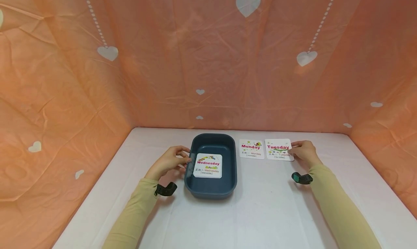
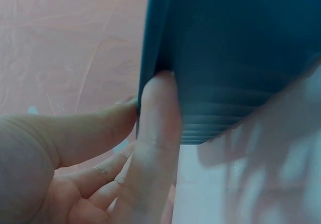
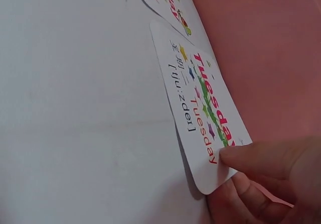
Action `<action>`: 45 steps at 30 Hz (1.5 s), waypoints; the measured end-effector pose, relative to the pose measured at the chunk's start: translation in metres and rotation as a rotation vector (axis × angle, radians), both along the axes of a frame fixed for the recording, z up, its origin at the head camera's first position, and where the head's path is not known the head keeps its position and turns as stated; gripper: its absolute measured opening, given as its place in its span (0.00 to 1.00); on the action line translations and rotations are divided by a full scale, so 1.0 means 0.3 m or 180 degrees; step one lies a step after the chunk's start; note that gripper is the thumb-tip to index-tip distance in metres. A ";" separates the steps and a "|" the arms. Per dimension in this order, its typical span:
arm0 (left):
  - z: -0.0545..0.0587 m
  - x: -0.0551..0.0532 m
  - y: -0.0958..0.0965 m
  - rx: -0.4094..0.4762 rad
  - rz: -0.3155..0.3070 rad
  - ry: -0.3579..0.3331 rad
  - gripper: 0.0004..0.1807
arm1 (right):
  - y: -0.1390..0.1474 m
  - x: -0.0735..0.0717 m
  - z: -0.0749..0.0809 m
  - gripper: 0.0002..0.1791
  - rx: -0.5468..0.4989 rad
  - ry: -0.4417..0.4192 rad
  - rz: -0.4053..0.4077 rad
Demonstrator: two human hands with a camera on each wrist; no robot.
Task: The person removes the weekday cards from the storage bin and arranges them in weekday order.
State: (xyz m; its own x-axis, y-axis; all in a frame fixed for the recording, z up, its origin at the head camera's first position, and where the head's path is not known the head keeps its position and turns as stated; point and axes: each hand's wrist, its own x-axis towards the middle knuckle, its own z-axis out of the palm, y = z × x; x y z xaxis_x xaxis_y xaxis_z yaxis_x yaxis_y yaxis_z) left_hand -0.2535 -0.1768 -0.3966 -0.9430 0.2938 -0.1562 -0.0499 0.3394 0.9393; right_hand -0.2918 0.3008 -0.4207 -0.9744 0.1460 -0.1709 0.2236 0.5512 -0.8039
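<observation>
My left hand point(image 1: 170, 161) pinches the left rim of a dark blue rectangular tub point(image 1: 210, 191), thumb on one side and a finger on the other in the left wrist view. Inside the tub lies a white Wednesday card point(image 1: 207, 166), seemingly the top of a small stack. At the right, my right hand point(image 1: 305, 152) pinches the right edge of the Tuesday card point(image 1: 278, 150) between thumb and fingers. That card's near edge looks slightly raised, with a shadow under it in the right wrist view. Just left of it, the Monday card point(image 1: 251, 149) lies on the table.
A white-covered table point(image 1: 257, 216) bears everything. Orange cloth point(image 1: 221, 71) with pale hearts hangs behind it and at both sides. Each wrist wears a black camera band, the left one point(image 1: 166, 189) close to the tub's side.
</observation>
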 end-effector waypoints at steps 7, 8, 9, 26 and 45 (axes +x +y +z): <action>-0.011 -0.010 0.000 -0.0033 0.0022 0.0012 0.20 | -0.006 0.004 0.005 0.27 0.0137 0.0025 -0.0072; -0.011 -0.010 0.001 -0.0037 0.0024 0.0011 0.20 | -0.007 0.005 0.005 0.26 0.0155 0.0050 -0.0073; -0.010 -0.010 0.002 -0.0042 0.0028 0.0010 0.20 | -0.007 0.005 0.006 0.26 0.0162 0.0062 -0.0076; -0.002 -0.012 0.005 -0.0121 0.0034 0.0005 0.20 | 0.001 -0.004 0.020 0.24 0.0079 -0.0165 -0.0100; -0.008 -0.009 0.004 -0.0096 0.0070 -0.0022 0.20 | -0.012 -0.002 0.021 0.22 0.0153 -0.0063 -0.0139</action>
State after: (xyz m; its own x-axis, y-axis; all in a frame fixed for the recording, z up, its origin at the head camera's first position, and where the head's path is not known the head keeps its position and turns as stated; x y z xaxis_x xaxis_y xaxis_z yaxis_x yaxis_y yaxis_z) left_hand -0.2562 -0.1755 -0.3990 -0.9481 0.2679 -0.1712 -0.0640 0.3665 0.9282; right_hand -0.2923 0.2970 -0.4145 -0.9634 0.1969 -0.1818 0.2639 0.5783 -0.7720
